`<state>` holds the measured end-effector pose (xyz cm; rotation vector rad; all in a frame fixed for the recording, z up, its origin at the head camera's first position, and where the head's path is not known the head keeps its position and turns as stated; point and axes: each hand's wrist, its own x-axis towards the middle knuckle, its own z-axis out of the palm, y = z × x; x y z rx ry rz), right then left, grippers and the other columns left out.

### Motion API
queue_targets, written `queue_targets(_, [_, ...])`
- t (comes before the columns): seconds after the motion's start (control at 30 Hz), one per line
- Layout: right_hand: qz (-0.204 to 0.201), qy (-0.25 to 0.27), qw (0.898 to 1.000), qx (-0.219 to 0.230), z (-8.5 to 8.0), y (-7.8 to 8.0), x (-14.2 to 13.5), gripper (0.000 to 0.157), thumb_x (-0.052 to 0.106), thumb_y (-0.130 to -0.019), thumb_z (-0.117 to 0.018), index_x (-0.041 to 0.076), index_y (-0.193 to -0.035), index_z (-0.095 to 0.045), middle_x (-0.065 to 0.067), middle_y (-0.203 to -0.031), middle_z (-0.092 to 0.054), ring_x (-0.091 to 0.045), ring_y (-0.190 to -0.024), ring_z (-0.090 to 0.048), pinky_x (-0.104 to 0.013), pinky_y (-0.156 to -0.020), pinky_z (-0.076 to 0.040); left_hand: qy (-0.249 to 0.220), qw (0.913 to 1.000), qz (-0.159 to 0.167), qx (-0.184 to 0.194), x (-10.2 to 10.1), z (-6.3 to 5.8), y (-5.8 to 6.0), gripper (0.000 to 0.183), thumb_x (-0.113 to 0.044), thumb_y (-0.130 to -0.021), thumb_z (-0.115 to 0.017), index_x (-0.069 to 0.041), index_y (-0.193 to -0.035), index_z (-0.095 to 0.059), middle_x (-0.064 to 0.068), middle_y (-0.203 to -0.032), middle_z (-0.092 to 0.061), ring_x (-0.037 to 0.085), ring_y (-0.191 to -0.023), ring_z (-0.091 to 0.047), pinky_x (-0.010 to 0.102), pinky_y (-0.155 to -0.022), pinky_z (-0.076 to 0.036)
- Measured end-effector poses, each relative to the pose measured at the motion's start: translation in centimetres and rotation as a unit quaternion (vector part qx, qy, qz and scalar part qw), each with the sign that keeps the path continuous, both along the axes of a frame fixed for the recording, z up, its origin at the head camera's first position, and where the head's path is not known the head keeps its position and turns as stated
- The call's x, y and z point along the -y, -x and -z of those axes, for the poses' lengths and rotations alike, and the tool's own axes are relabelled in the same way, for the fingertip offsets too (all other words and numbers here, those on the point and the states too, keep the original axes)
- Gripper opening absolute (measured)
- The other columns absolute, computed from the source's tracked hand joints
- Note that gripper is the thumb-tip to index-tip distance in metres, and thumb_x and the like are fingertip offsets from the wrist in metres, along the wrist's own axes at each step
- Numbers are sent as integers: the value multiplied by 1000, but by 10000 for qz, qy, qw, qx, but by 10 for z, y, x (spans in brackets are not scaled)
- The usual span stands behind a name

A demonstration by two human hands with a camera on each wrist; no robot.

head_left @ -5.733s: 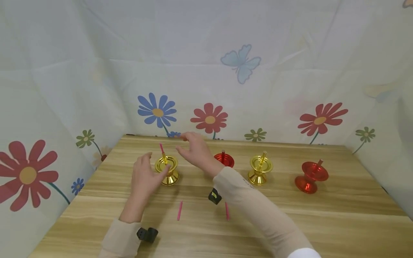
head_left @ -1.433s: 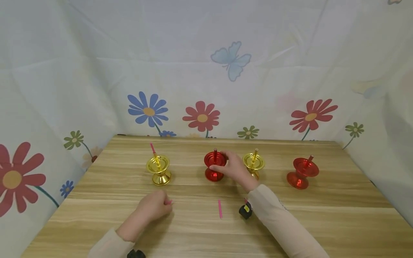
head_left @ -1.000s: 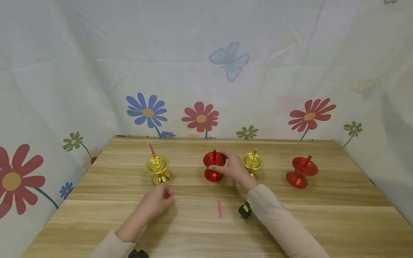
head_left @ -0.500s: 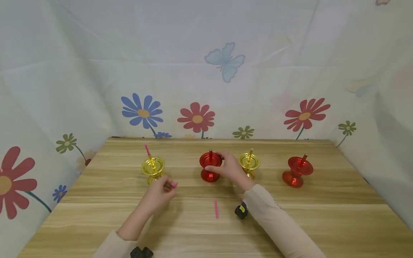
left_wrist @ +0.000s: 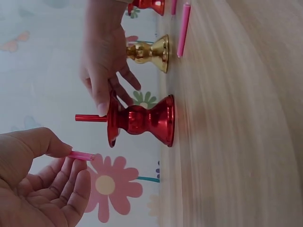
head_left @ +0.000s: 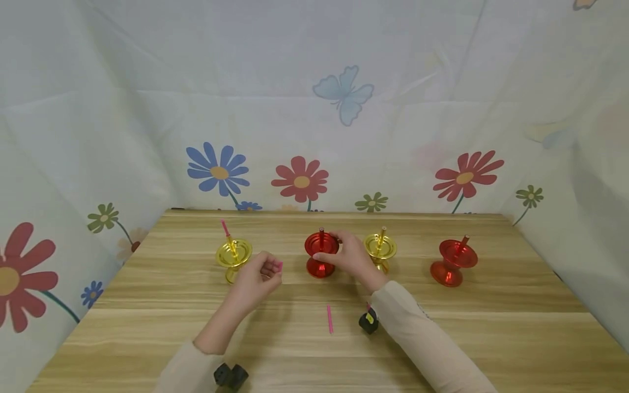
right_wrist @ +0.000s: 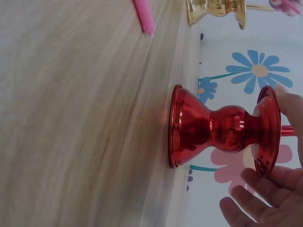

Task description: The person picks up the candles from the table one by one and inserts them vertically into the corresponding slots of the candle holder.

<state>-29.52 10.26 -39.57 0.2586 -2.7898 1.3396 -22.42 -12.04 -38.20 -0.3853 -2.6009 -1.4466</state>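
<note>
My left hand (head_left: 253, 284) pinches a short pink candle (left_wrist: 83, 155) between thumb and fingers, raised over the table in front of the left gold candle holder. That gold holder (head_left: 234, 252) has a slim pink candle (head_left: 224, 227) standing slightly tilted in its tube, its base partly covered by my left hand. To the right is a shiny red candle holder (head_left: 320, 267), upright on the table, with a bare red tube (left_wrist: 90, 117). The thumb and fingers of my right hand (head_left: 356, 261) hold this red holder by opposite sides of its dish rim.
A second gold holder (head_left: 380, 246) stands just behind my right hand. Farther right is another red holder (head_left: 456, 255). One pink candle (head_left: 330, 319) lies on the wooden table (head_left: 295, 355); another peeks out behind the right wrist's black camera (head_left: 368, 322). A flowered cloth (head_left: 255, 109) hangs behind.
Both hands have left the gold holder with the candle. The left picked up a pink candle from the table and lifted it toward the red holder; the right took hold of the red holder.
</note>
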Motion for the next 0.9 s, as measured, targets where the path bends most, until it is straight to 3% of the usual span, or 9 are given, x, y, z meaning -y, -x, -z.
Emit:
queue_targets(0.33, [-21,-7,9998,-187,3,-1,0,64,35,-73,-81,4,-125,-58,-9,-113,-64,-23,-99,-57,-37,-85,-53,-38,9998,-1,-180,-16,-9,10,14,1,-82,-65,-3,-95,-63,8,-86,-63,16,-79,-60,21,-69,-51])
queue_targets(0.67, [-86,-161,9987,-473,4,0,-3,65,36,-73,-81,3,-125,-59,-11,-119,-64,-25,-107,-58,-40,-91,-51,61,9999,1,-121,-28,-21,22,16,-5,-85,-66,-3,-100,-63,8,-90,-64,18,-83,-61,30,-77,-54])
queue_targets(0.9, [-126,-561,9962,-647,2,0,-2,61,40,-75,-79,4,-120,-61,-10,-115,-65,-25,-104,-60,-40,-90,-52,32,9998,128,-157,-38,-28,28,20,-4,-85,-66,-1,-104,-63,10,-94,-65,20,-87,-61,34,-80,-55])
